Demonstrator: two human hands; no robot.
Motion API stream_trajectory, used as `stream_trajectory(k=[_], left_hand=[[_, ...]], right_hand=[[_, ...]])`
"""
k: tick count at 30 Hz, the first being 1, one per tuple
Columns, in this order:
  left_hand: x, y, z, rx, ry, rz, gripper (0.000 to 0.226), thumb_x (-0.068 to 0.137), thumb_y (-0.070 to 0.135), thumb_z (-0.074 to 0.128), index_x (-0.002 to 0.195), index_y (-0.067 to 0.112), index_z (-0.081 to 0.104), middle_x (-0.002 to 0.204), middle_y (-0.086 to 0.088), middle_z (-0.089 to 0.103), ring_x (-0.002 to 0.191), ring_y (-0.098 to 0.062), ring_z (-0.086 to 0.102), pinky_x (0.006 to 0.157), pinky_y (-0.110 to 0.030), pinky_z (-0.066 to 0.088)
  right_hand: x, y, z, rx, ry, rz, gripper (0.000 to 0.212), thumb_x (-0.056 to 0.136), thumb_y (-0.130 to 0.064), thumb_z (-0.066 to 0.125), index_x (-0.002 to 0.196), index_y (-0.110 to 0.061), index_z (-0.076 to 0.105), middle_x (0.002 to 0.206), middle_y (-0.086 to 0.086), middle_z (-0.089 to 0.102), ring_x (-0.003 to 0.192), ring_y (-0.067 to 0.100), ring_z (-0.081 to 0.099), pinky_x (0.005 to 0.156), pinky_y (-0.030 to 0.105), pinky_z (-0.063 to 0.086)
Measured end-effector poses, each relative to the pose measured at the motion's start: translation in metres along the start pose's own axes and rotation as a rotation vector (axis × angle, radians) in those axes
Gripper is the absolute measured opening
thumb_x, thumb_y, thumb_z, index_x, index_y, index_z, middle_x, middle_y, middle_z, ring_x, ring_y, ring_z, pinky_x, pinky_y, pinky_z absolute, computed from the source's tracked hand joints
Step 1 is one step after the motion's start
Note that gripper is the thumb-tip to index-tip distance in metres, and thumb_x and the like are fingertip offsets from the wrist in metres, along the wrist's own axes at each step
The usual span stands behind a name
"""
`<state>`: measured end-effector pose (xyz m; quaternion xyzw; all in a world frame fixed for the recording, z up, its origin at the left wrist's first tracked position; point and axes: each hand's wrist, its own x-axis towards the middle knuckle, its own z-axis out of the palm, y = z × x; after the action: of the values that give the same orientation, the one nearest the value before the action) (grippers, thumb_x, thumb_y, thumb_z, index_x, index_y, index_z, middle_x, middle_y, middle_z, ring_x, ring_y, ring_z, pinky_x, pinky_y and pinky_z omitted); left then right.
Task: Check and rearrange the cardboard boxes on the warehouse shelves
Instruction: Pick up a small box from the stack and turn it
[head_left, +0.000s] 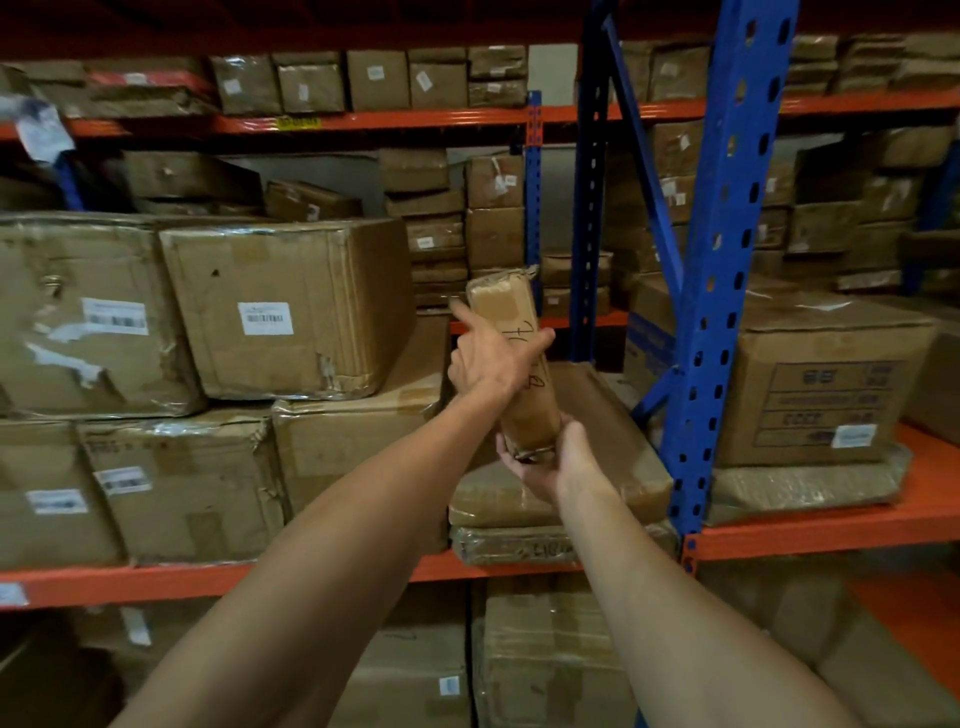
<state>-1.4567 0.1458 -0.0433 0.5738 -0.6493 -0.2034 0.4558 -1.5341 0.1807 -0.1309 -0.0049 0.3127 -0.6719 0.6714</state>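
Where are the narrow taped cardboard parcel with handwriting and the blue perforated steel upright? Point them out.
narrow taped cardboard parcel with handwriting (506, 299), head view, upper front face.
blue perforated steel upright (727, 249), head view, front face, mid-height.

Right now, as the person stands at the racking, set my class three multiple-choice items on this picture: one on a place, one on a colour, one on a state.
1. Where is the narrow taped package?
A. In both hands, in front of the shelves
B. Lying on the floor
C. On the top shelf

2. What colour is the perforated upright post?
A. Yellow
B. Blue
C. Green

3. How does the right hand act on the package?
A. Hangs free
B. Points at a label
C. Holds its lower end

Answers: 1 A, the left hand grips its middle while the right takes the bottom; 2 B, the post is blue against orange beams; 3 C, its fingers curl under the end.
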Motion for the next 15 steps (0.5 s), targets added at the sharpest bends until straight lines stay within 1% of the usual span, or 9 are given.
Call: stream_trajectory(k=[1,3,5,7,8,10,12,14,15], left_hand=[[0.006,0.003,-0.007,-0.004,0.019,0.026,0.13,0.077,0.064,0.078,0.161,0.015,-0.009,0.149,-0.022,0.047,0.134,-0.042,0.05,0.109,-0.052,0.041],[0.019,0.008,-0.022,-0.011,0.053,0.073,0.13,0.08,0.061,0.077,0.161,0.027,-0.018,0.155,-0.026,0.036,0.135,-0.044,0.047,0.11,-0.054,0.04],[0.031,0.008,-0.036,-0.022,0.07,0.079,0.118,0.082,0.059,0.076,0.162,0.034,-0.006,0.153,-0.025,0.034,0.132,-0.044,0.049,0.107,-0.054,0.043],[0.035,0.004,-0.044,-0.039,0.072,0.062,0.099,0.082,0.061,0.075,0.159,0.03,0.023,0.15,-0.021,0.037,0.131,-0.042,0.049,0.103,-0.05,0.047],[0.037,0.0,-0.045,-0.058,0.06,0.052,0.095,0.08,0.063,0.075,0.156,0.026,0.031,0.15,-0.019,0.037,0.132,-0.041,0.048,0.102,-0.048,0.048],[0.039,-0.007,-0.045,-0.082,0.008,0.025,0.106,0.076,0.068,0.076,0.157,0.02,0.029,0.155,-0.017,0.036,0.138,-0.04,0.044,0.107,-0.049,0.045],[0.039,-0.013,-0.044,-0.047,-0.036,0.004,0.119,0.069,0.075,0.077,0.159,0.017,0.025,0.158,-0.014,0.039,0.142,-0.037,0.043,0.112,-0.052,0.043],[0.039,-0.019,-0.045,0.059,-0.103,0.022,0.119,0.064,0.078,0.078,0.157,0.019,0.031,0.153,-0.012,0.048,0.137,-0.033,0.049,0.11,-0.05,0.045],[0.037,-0.022,-0.044,0.129,-0.152,0.052,0.119,0.064,0.075,0.08,0.157,0.023,0.03,0.151,-0.011,0.05,0.135,-0.033,0.05,0.109,-0.05,0.046]], right_hand=[[0.0,-0.001,0.002,-0.037,-0.001,-0.017,0.038,0.102,-0.031,0.059,0.129,-0.004,0.058,0.124,0.03,0.061,0.112,0.041,0.061,0.098,0.052,0.055],[-0.004,-0.006,0.005,-0.115,-0.016,-0.053,0.033,0.102,-0.031,0.06,0.124,-0.006,0.06,0.12,0.029,0.062,0.109,0.04,0.062,0.096,0.05,0.056],[-0.007,-0.016,0.009,-0.22,-0.025,-0.104,0.028,0.103,-0.032,0.059,0.119,-0.009,0.06,0.119,0.027,0.061,0.108,0.039,0.062,0.094,0.05,0.058],[-0.009,-0.032,0.017,-0.323,-0.026,-0.177,0.027,0.106,-0.034,0.055,0.12,-0.012,0.06,0.116,0.023,0.066,0.107,0.036,0.064,0.095,0.05,0.056],[-0.01,-0.043,0.02,-0.363,-0.021,-0.216,0.028,0.106,-0.035,0.055,0.123,-0.013,0.06,0.115,0.021,0.069,0.106,0.034,0.066,0.093,0.049,0.056],[-0.01,-0.065,0.026,-0.47,0.006,-0.299,0.032,0.105,-0.035,0.056,0.13,-0.014,0.058,0.115,0.018,0.07,0.105,0.032,0.066,0.089,0.049,0.056],[-0.01,-0.086,0.031,-0.593,0.047,-0.378,0.032,0.104,-0.033,0.058,0.131,-0.015,0.054,0.113,0.017,0.068,0.101,0.032,0.066,0.092,0.052,0.056],[-0.007,-0.101,0.03,-0.678,0.087,-0.434,0.033,0.104,-0.031,0.059,0.134,-0.018,0.051,0.113,0.014,0.064,0.095,0.029,0.064,0.091,0.053,0.056],[-0.004,-0.105,0.027,-0.72,0.098,-0.45,0.038,0.104,-0.031,0.059,0.139,-0.02,0.049,0.118,0.013,0.063,0.096,0.029,0.063,0.092,0.053,0.055]])
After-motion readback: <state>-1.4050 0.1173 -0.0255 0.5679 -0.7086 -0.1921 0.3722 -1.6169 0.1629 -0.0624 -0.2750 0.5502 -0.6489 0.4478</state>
